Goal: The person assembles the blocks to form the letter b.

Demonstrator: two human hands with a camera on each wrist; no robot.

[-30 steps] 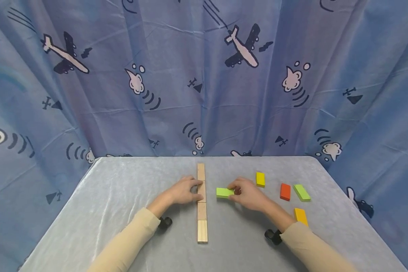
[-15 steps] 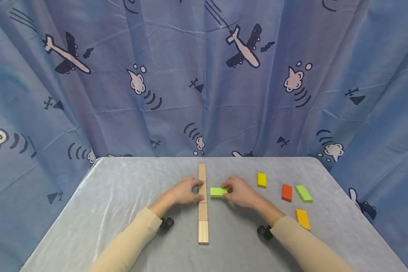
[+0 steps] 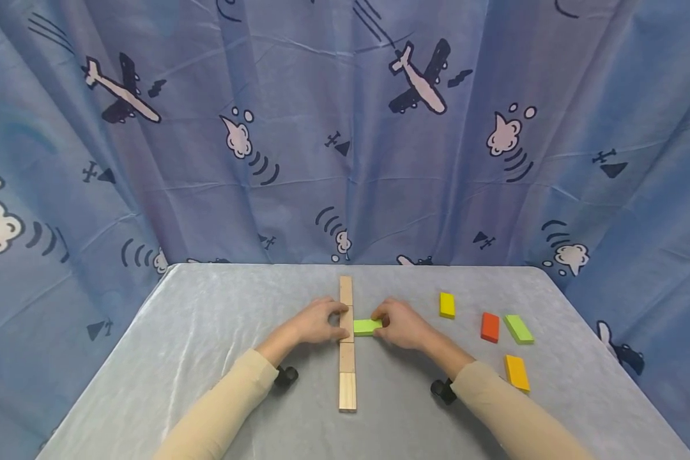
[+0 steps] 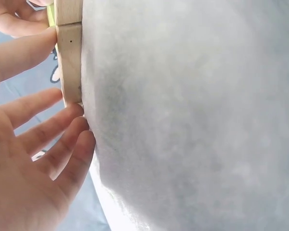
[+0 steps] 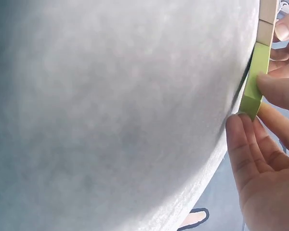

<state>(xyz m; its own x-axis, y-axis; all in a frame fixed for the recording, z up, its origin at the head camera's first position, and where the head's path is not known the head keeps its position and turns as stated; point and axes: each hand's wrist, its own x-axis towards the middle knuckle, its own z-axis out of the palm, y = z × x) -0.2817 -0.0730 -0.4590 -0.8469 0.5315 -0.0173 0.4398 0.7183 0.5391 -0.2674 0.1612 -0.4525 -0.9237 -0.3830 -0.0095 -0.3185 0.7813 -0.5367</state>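
Plain wooden blocks [image 3: 347,390] lie end to end in a straight row running away from me in the head view. My left hand [image 3: 320,321] touches one middle wooden block [image 4: 71,62] from the left, thumb and index fingertips on it, the other fingers loosely extended in the left wrist view. From the right, my right hand [image 3: 401,324] pinches a light green block [image 3: 365,328] between thumb and fingers. The green block lies crosswise to the row, its left end right at that same wooden block's side. In the right wrist view, the green block [image 5: 256,79] overlaps the row's edge.
Right of my right hand lie a yellow block [image 3: 446,305], a red block [image 3: 490,327], a second green block [image 3: 519,329] and an orange-yellow block [image 3: 517,374]. A grey cloth [image 3: 230,287] covers the table. A blue patterned curtain [image 3: 299,128] hangs behind it.
My right hand has moved left with the green block, closing the gap to the wooden row. My left hand stays at the row. The whole head view has shifted slightly.
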